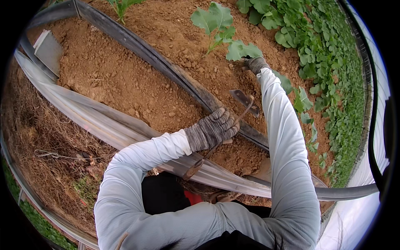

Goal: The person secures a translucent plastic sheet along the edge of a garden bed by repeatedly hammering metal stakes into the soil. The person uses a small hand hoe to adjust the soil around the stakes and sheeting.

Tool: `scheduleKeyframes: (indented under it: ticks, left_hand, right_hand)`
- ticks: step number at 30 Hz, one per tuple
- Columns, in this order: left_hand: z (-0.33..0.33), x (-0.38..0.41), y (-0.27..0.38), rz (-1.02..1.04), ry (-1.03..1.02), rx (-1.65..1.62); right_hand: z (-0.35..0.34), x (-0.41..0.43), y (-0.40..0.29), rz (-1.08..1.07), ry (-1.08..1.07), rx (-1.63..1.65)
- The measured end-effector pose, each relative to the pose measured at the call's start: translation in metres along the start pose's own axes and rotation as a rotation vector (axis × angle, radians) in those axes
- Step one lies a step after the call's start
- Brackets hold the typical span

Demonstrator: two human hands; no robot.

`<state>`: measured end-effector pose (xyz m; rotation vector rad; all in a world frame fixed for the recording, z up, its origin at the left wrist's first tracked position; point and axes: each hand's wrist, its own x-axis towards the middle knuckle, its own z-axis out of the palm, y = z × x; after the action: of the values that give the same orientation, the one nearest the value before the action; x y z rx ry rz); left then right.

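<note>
My left hand (214,128), in a grey knitted glove, is closed around the thin rusty shaft of a small hand hoe. The hoe's flat metal blade (245,102) tilts just above the soil, and its lower end (194,168) crosses clear plastic film. Under that hand runs a black drip hose (175,72). At the upper right my gloved right hand (257,64) reaches down to the soil beside a young leafy brassica plant (215,23). One of its drooping leaves covers the right fingers, so whether they hold anything is hidden.
Loose brown soil (106,75) forms the bed. Folded clear film (103,125) lines its near edge, with dry straw (53,134) beyond. A grey slab (48,51) stands at the left. Dense green leafy plants (337,84) grow along the right, near the greenhouse wall.
</note>
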<state>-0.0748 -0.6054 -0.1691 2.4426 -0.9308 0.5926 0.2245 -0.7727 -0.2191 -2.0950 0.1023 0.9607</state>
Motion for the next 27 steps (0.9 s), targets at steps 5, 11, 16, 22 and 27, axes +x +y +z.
scheduleKeyframes:
  ticks: [5,11,16,22,27]
  left_hand:
    - [0.004,0.001,0.001,0.002,0.015,-0.034]
    - [0.001,0.0,0.001,0.001,0.008,-0.014]
    - [0.002,0.001,0.002,0.006,0.01,-0.027]
    - [0.003,-0.001,0.001,-0.007,0.009,-0.031]
    - [-0.002,0.003,0.004,-0.011,-0.024,-0.051]
  right_hand:
    - [0.002,0.018,0.025,-0.144,0.115,-0.508]
    - [0.035,-0.018,-0.032,0.07,0.026,-0.638]
    - [0.034,-0.016,-0.016,0.149,0.112,-0.28]
    - [0.02,-0.026,-0.02,0.078,-0.035,-0.199]
    - [-0.009,-0.046,0.004,0.045,0.068,0.228]
